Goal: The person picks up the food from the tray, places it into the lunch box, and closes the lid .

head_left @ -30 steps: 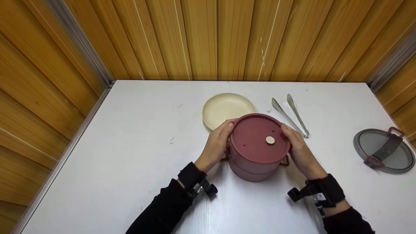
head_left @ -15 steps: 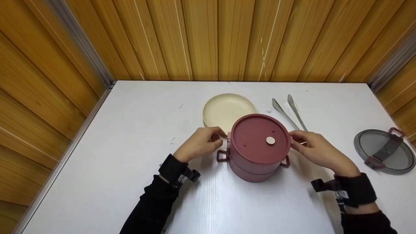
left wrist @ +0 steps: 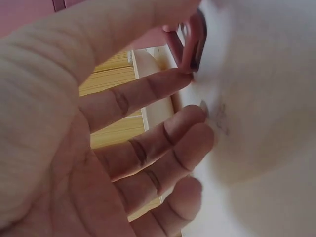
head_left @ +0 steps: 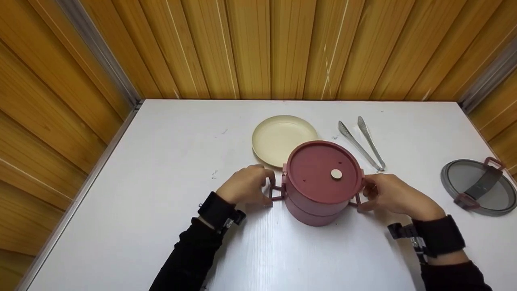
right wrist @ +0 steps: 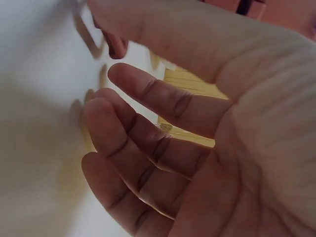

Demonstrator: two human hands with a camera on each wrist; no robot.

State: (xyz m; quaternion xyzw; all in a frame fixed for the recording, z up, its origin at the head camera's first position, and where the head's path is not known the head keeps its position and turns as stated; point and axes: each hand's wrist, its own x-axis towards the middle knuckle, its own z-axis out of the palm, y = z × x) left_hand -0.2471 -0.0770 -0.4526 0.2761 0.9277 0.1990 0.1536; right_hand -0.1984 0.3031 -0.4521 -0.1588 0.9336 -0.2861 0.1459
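A dusky red two-tier lidded pot (head_left: 323, 173) stands upright on the white table, with a cream button (head_left: 336, 174) on its top. Thumb and fingers of my left hand (head_left: 246, 185) lie about the pot's left lower handle (head_left: 277, 198); in the left wrist view the index fingertip touches this loop, and the thumb partly covers it. At the other side, my right hand (head_left: 394, 194) has its thumb against the right lower handle (right wrist: 116, 47), while its index finger stays apart from it. Loosely bent fingers show on both hands, without a closed grip.
Behind the pot lies a cream plate (head_left: 278, 135), partly covered by it. Metal tongs (head_left: 369, 141) rest spread apart at its right. A grey see-through lid (head_left: 480, 188) with red clips lies at the far right. Wood-patterned panels (head_left: 250, 48) border the table (head_left: 169, 161).
Both hands have let go of the pot's upper sides, moved outward, then slid down to the lower handles. The pot has stayed in place.
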